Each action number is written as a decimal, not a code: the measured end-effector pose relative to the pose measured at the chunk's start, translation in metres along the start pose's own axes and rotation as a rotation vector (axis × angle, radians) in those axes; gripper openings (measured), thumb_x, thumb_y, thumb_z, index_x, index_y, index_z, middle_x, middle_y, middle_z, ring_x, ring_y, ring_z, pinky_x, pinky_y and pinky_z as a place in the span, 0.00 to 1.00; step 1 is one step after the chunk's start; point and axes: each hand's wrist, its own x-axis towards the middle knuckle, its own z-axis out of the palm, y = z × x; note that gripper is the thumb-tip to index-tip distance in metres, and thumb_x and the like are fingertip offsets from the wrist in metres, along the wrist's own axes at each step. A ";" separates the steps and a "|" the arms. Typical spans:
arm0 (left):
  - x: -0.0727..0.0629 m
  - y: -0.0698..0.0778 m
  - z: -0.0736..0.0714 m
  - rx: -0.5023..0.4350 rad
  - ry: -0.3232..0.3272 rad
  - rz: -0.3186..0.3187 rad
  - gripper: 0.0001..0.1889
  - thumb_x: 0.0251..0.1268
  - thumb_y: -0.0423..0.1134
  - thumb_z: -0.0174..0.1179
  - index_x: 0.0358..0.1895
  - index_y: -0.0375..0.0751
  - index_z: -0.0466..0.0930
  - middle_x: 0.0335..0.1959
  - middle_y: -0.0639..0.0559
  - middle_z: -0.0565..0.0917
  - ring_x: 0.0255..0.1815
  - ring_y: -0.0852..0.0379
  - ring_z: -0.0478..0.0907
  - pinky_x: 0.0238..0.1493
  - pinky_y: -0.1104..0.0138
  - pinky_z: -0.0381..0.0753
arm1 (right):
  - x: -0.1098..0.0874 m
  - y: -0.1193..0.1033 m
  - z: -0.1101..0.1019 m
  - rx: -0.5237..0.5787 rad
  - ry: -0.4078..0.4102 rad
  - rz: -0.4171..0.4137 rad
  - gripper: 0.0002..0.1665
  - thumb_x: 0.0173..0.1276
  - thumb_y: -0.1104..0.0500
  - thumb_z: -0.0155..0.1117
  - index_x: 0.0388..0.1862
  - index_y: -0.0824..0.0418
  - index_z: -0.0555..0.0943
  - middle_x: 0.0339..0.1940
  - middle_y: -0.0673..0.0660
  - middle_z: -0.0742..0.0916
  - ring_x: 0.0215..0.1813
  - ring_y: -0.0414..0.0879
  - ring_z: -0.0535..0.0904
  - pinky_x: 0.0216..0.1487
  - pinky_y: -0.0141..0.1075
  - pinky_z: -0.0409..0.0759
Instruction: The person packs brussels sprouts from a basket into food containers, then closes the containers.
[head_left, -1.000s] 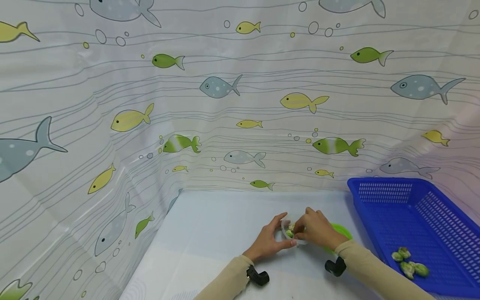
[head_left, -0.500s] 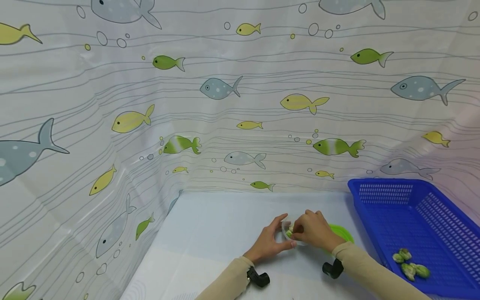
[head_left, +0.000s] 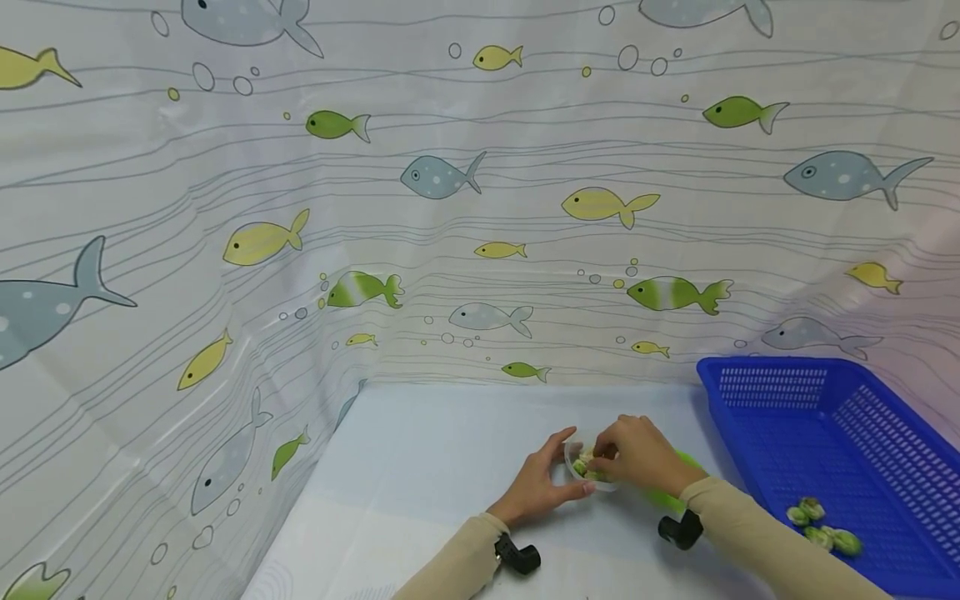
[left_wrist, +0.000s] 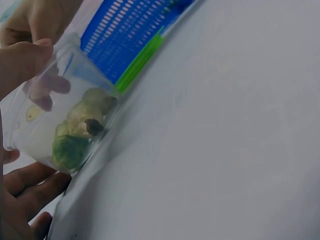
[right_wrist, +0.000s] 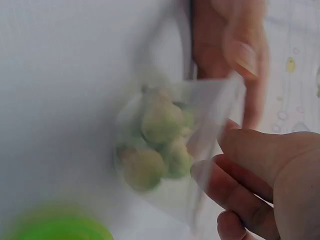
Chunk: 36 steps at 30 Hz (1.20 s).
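A clear plastic tub stands on the white table. My left hand grips it, thumb on the near side and fingers round the far side. Several Brussels sprouts lie at its bottom, showing through the wall in both wrist views. My right hand reaches over the rim from the right, fingers bent down into the tub. In the right wrist view its thumb and forefinger are apart at the rim, with nothing visible between them. A bright green lid lies right of the tub, partly hidden under the right hand.
A blue perforated basket stands at the right, with several Brussels sprouts in its near corner. A fish-printed sheet hangs behind and to the left of the table.
My right hand and forearm have shifted slightly to the right, uncovering more of the sprouts in the tub. My left hand keeps its grip on the tub in place.
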 end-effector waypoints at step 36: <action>0.002 -0.001 0.000 0.009 -0.018 -0.035 0.48 0.68 0.55 0.70 0.85 0.46 0.56 0.75 0.46 0.78 0.74 0.55 0.77 0.76 0.53 0.73 | -0.127 0.138 -0.136 -0.039 -0.102 0.277 0.31 0.66 0.47 0.79 0.58 0.68 0.87 0.51 0.65 0.92 0.46 0.58 0.89 0.43 0.52 0.88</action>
